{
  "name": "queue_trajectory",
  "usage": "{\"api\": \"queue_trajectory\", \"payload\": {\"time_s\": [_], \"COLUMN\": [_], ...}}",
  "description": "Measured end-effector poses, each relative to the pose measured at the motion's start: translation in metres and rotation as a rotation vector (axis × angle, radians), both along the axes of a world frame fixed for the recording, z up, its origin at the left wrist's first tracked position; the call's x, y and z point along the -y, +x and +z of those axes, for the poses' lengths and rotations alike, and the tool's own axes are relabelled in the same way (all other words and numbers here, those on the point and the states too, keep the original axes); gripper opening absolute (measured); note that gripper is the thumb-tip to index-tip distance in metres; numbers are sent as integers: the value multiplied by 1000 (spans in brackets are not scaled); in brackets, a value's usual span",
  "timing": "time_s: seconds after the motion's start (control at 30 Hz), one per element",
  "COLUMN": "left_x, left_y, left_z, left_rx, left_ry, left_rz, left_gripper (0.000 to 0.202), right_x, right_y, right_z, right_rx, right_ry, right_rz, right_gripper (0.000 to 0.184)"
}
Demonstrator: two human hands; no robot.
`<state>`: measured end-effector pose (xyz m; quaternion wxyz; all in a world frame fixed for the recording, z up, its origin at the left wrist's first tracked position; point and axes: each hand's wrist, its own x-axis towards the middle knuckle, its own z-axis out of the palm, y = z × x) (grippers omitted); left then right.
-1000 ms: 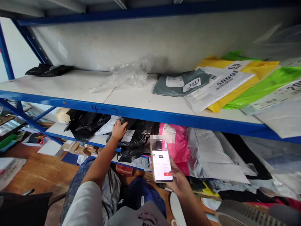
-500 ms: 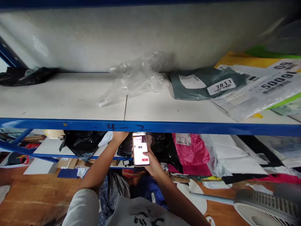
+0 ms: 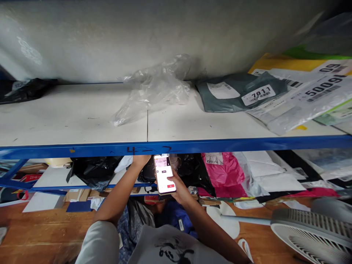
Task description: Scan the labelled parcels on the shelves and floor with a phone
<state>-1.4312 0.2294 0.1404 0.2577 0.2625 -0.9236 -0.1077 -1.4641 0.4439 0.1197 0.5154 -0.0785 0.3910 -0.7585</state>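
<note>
My right hand [image 3: 177,185] is wrapped round a smartphone [image 3: 165,176], its thumb over the lit screen. The screen is mostly white, with a camera picture at the top and a red button low down. My left hand [image 3: 141,160] reaches in under the blue shelf edge [image 3: 90,149]; its fingers are hidden there, beside dark plastic-wrapped parcels. Right of the phone lies a black plastic parcel [image 3: 192,172], and beyond it a bright pink mailer bag [image 3: 222,174].
On the upper shelf lie a crumpled clear plastic bag [image 3: 156,90], a grey-green mailer [image 3: 220,101] labelled 7011 and a stack of labelled bags [image 3: 308,99]. A black bag [image 3: 24,90] sits far left. A pedestal fan [image 3: 310,234] stands at the lower right.
The camera view has tilted and shifted slightly. Both hands keep nearly the same place, with the phone still in my right hand.
</note>
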Motion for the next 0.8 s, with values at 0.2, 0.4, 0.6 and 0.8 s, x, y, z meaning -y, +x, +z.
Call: {"api": "queue_trajectory", "payload": {"time_s": [0.2, 0.4, 0.6, 0.8], "left_x": [1, 0, -3, -2], "left_y": [1, 0, 0, 0], "left_z": [-2, 1, 6, 4], "left_rx": [30, 46, 64, 57], "left_ry": [-78, -115, -84, -57], "left_rz": [18, 8, 26, 21], "left_gripper": [30, 31, 30, 29], "right_x": [1, 3, 3, 0], "right_y": [0, -1, -2, -4], "right_z": [-1, -2, 0, -1], "right_rx": [3, -11, 0, -13], "right_ry": [-13, -14, -15, -15], "right_rz": [18, 23, 32, 45], "right_gripper": [56, 55, 55, 59]}}
